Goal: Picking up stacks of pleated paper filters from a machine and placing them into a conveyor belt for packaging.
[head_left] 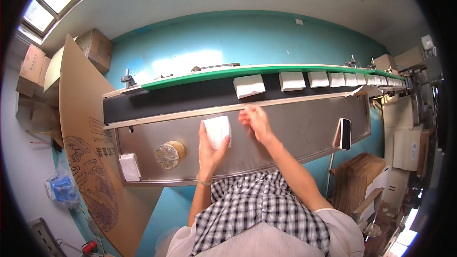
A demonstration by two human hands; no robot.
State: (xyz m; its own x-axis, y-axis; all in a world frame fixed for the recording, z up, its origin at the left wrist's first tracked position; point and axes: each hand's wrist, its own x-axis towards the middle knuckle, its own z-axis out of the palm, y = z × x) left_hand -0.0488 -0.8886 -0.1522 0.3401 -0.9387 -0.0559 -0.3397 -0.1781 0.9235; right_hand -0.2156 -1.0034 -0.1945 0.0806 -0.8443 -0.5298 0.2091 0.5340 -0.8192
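Note:
My left hand is wrapped round a stack of folded white tissues, held up over the metal tray table. The thumb presses on its near right side. Just right of that stack, apart from it, is my right hand. Its fingers are loosely bent and a little blurred, with nothing visible in them. Beyond both hands, a row of white tissue stacks sits on the black conveyor belt. The closest is a tissue stack at the row's left end; the others run off to the right.
A yellowish roll of tape stands on the metal table, near a flat white pack at its left edge. A phone stands at the right edge. A large cardboard sheet rises at left; flattened cardboard is piled at right.

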